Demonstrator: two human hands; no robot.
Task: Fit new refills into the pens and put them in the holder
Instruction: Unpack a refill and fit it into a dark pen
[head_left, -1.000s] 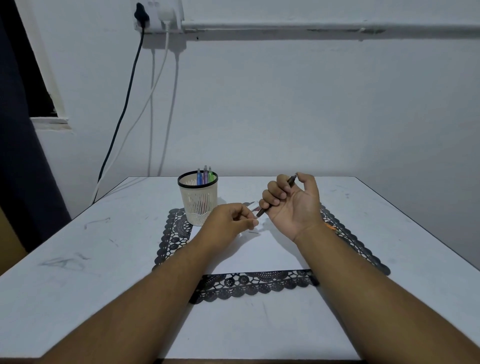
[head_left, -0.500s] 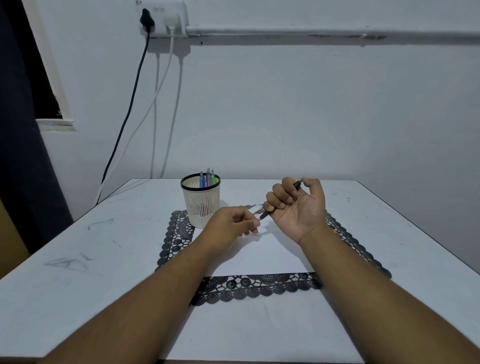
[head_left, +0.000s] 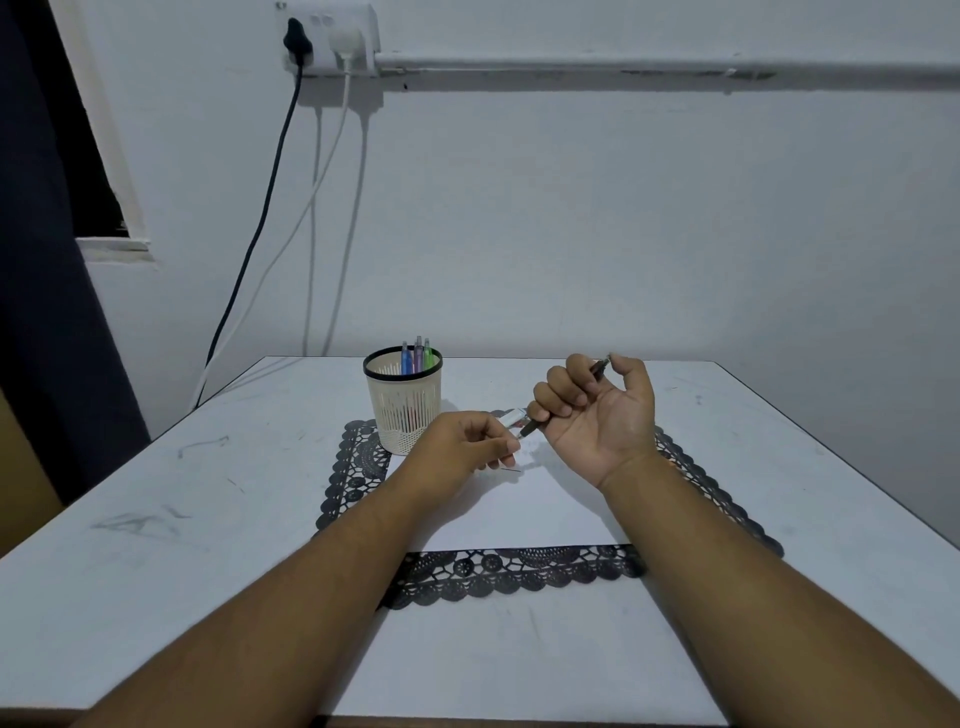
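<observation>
My right hand (head_left: 597, 410) is palm-up over the mat, its fingers curled round a dark pen barrel (head_left: 535, 427) that slants from the thumb down to the left. My left hand (head_left: 467, 441) pinches a small silvery pen part (head_left: 511, 417) right at the barrel's lower end. A cream mesh holder (head_left: 404, 410) with a black rim stands just left of my hands. Three pens (head_left: 417, 356), blue, purple and green, stick up out of it.
A white sheet (head_left: 519, 512) lies on a black lace mat (head_left: 514, 571) on the white table (head_left: 156, 545). A thin dark sliver (head_left: 511, 470) lies on the sheet under my left hand. Cables (head_left: 260, 234) hang from a wall socket behind the table's far left corner.
Both hands have stayed close together with the same grips. The view has tilted slightly, so everything sits a little lower in the frame.
</observation>
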